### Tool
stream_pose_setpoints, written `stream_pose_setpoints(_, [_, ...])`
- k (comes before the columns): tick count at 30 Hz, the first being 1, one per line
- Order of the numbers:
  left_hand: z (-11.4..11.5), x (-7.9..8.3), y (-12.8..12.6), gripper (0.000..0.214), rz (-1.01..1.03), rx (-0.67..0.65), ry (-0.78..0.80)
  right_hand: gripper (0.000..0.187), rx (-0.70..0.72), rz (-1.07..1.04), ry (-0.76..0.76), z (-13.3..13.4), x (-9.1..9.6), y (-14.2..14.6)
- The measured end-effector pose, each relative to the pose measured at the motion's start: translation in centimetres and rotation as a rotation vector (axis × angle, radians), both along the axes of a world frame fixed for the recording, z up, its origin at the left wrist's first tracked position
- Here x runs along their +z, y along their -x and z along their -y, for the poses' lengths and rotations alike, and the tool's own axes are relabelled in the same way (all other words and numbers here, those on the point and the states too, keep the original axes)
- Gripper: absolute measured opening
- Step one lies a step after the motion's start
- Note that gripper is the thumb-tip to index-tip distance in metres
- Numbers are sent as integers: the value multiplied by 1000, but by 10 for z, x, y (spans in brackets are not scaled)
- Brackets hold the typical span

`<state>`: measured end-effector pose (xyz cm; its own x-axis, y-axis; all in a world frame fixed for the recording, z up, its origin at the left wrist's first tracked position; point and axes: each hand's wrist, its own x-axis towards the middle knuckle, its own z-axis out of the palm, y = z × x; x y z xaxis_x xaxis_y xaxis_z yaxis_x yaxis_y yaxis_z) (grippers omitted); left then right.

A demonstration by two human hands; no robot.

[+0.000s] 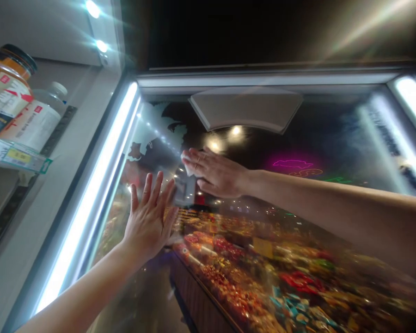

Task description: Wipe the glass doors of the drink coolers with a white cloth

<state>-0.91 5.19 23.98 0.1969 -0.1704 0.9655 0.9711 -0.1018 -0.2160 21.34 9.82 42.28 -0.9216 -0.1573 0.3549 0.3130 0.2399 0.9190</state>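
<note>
A large glass pane [249, 152] in a lit frame stands before me. My left hand [149, 219] is at its lower left side, fingers spread and palm toward the glass, holding nothing. Higher and slightly to the right, my right hand [217, 173] presses a white wipe [187, 165] against the pane. Only a corner of the wipe shows past the fingertips; the rest is hidden under the hand. A pale blue decal [156, 129] is on the glass at the upper left of both hands.
Bright light strips [90, 199] run up the pane's sides. On the left, a shelf [17, 155] holds bottles with labels [38, 115]. A fan-shaped white panel [246, 111] is near the top. Heaps of colourful packaged goods [235, 286] appear in the glass, blurred.
</note>
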Motion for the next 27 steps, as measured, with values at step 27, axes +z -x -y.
stream_pose_setpoints(27, [14, 115, -122, 67, -1, 23, 162, 71, -84, -330, 200, 34, 47, -104])
